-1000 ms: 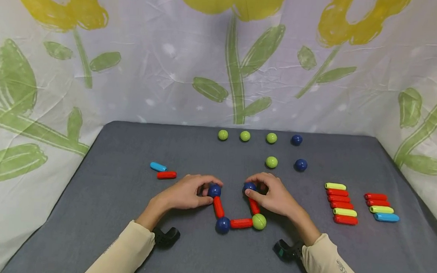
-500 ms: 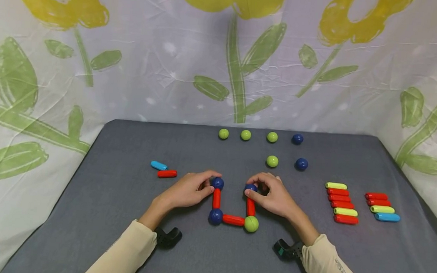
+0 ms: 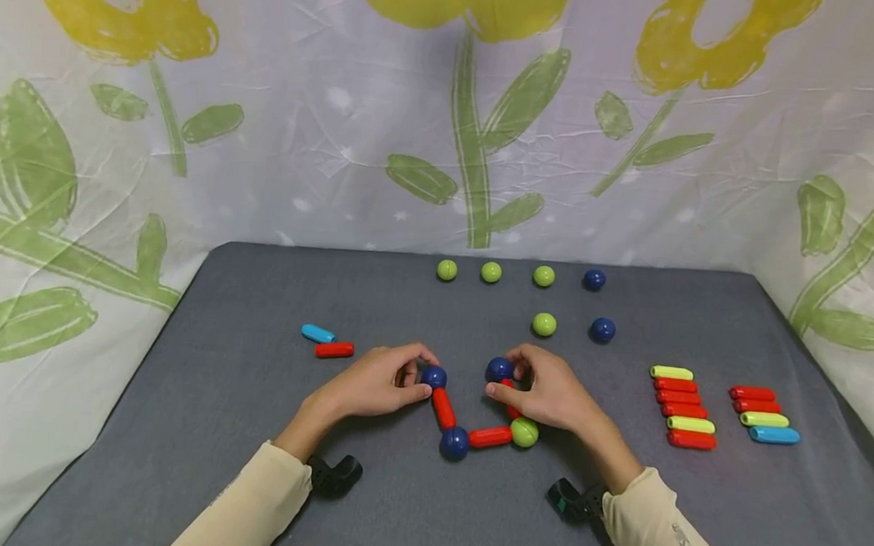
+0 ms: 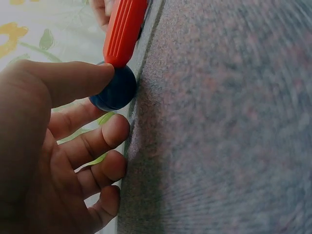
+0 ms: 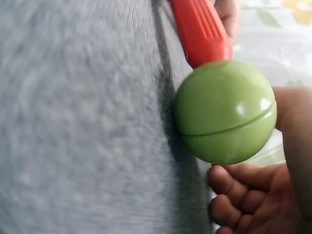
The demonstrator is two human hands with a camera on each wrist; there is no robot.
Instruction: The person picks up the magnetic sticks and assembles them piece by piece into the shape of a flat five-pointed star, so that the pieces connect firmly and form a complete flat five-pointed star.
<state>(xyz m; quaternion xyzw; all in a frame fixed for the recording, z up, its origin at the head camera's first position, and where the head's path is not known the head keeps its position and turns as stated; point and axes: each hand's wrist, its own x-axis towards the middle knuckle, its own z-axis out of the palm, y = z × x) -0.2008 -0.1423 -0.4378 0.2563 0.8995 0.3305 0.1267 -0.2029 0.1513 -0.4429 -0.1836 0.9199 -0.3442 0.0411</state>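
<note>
Chain (image 3: pixel 490 437), one, U-shaped, of balls and rods: it sat mid-table between the hands, on or close over the grey cloth (image 3: pixel 399 521), gap facing away from the person. Ends: left blue ball (image 3: pixel 434 377), pinched between thumb and forefinger of the left hand (image 3: pixel 373 382); right blue ball (image 3: pixel 499 369), within the curled grasp of the right hand (image 3: pixel 553 389), whose thumb crossed the right red rod (image 3: pixel 512 412). We could not tell whether ball or rod bore that grip. Corners: blue corner ball (image 3: pixel 454 444) and green corner ball (image 3: pixel 524 432), neither held. Risk, in our judgement: uneven pull between the hands could bend or part those unheld joints; a twisting thumb could prise the right blue ball loose. Beyond: four green balls (image 3: pixel 544 275) and two blue balls (image 3: pixel 602 330), which we rated liable to roll if the cloth were tugged. Outermost: two rods (image 3: pixel 335 349) at left, two rod rows (image 3: pixel 677 397) at right, all apart from the hands, least endangered.
</note>
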